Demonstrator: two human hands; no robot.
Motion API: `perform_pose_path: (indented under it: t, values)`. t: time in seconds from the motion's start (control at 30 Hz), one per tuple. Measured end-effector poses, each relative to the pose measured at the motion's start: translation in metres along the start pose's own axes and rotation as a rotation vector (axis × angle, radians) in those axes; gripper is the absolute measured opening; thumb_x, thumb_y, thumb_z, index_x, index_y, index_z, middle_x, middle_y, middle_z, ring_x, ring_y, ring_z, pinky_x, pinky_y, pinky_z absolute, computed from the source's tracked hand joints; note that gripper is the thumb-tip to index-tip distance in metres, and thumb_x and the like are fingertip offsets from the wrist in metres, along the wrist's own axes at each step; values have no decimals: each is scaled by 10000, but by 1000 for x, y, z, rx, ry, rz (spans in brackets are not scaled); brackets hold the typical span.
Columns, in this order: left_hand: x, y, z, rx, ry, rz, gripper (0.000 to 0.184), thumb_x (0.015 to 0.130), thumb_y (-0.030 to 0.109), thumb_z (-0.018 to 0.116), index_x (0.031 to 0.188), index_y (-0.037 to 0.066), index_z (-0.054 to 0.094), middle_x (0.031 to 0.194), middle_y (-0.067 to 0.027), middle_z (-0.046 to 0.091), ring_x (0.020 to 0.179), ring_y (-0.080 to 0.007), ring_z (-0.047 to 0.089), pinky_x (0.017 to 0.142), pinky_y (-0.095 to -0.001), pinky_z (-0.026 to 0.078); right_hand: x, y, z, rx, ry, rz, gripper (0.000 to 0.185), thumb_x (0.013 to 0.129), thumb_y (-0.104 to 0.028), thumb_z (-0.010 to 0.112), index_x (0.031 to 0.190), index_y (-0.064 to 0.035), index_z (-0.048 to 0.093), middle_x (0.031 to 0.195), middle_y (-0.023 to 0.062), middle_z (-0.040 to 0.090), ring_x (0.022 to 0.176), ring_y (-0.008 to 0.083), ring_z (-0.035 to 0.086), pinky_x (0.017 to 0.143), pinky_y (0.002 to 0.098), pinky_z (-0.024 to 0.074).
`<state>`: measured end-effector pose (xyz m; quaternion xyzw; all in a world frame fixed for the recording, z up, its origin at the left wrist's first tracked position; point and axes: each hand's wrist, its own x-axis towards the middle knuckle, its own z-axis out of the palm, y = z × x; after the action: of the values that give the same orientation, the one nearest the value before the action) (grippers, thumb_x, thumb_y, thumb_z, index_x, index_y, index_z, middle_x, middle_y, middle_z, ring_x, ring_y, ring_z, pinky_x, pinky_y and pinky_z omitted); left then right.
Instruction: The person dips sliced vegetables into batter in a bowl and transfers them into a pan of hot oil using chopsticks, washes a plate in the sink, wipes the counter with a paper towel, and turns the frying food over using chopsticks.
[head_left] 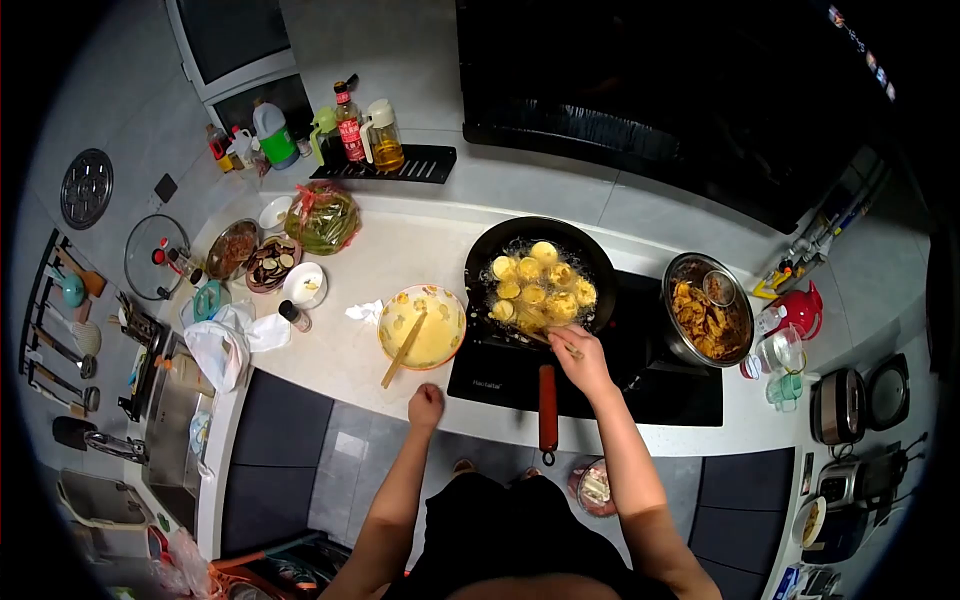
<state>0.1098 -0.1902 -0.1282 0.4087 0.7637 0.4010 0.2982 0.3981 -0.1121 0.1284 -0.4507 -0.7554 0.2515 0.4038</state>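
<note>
Round yellow pieces (532,295) bubble in oil inside a black wok (590,240) on the cooktop (680,398). My right hand (577,357) is closed around chopsticks (540,338), whose far ends reach into the wok's near side. The wok's red-brown handle (547,410) points toward me, just left of my right forearm. My left hand (426,404) is curled into a fist at the counter's front edge, with nothing visible in it. Beyond it stands a patterned bowl of yellow batter (437,345) with a wooden utensil (404,350) leaning in it.
Right of the wok is a metal bowl of browned food (708,318). A bagged green vegetable (322,216), a small white bowl (304,285) and a plate of dark slices (272,264) are at the left. Bottles (350,125) stand on a black wall shelf (430,164).
</note>
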Motion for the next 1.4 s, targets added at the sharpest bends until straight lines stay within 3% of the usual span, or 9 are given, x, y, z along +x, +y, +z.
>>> perform_pose_path:
  t: [0.13,0.23,0.33,0.43,0.6,0.73,1.03,1.17,1.4]
  values:
    - [-8,22,-12,275,102,173,182,756,161,529,879,49,602,836,-176,607,780,-350,577,694,-431,470,9,10,8,-160,-164,-252,151,779,-72,606,918,-18,629,830,120,595,720,314,588,630,358,475]
    - [-7,27,-14,372,105,292,224,723,148,543,917,48,596,899,-181,581,838,-358,547,732,-443,465,16,13,14,-201,-260,-241,150,781,-77,607,915,-15,628,816,120,598,706,322,585,619,358,476]
    - [-8,34,-12,428,78,291,270,705,149,554,955,50,581,948,-181,554,883,-363,518,754,-445,464,22,21,23,-237,-225,-243,147,793,-95,599,905,-7,635,807,137,614,692,320,591,613,352,479]
    - [-8,39,-13,493,20,210,303,700,157,559,985,54,556,1003,-182,527,922,-361,499,766,-447,462,22,27,29,-90,-6,-150,147,815,-119,582,890,-11,647,777,169,622,675,317,601,605,339,481]
    - [-7,37,-12,576,-43,191,318,694,175,567,985,52,531,1054,-190,502,956,-365,482,783,-444,460,17,39,31,535,221,479,364,902,-224,508,804,115,598,668,133,638,616,160,639,530,232,496]
    - [-4,31,-11,600,-89,215,323,690,185,576,981,51,539,1057,-194,497,962,-371,475,797,-438,454,16,43,21,836,341,841,365,920,-261,468,925,93,560,790,169,632,653,206,652,552,252,538]
    - [5,14,-7,613,-120,248,356,680,212,593,998,57,556,1051,-193,500,969,-366,466,828,-422,434,2,23,18,605,426,572,384,919,-279,481,864,83,597,709,106,631,632,153,642,541,217,506]
    - [4,16,-8,620,-135,250,355,680,213,593,997,57,561,1057,-196,500,972,-365,464,846,-420,423,7,23,25,417,314,540,377,918,-253,483,801,83,609,685,100,637,606,141,633,537,229,496]
    - [0,24,-10,598,-116,232,355,677,204,596,999,55,567,1055,-192,512,987,-353,462,855,-409,419,12,28,14,613,373,538,363,913,-255,497,826,77,615,714,108,637,601,153,631,527,231,496]
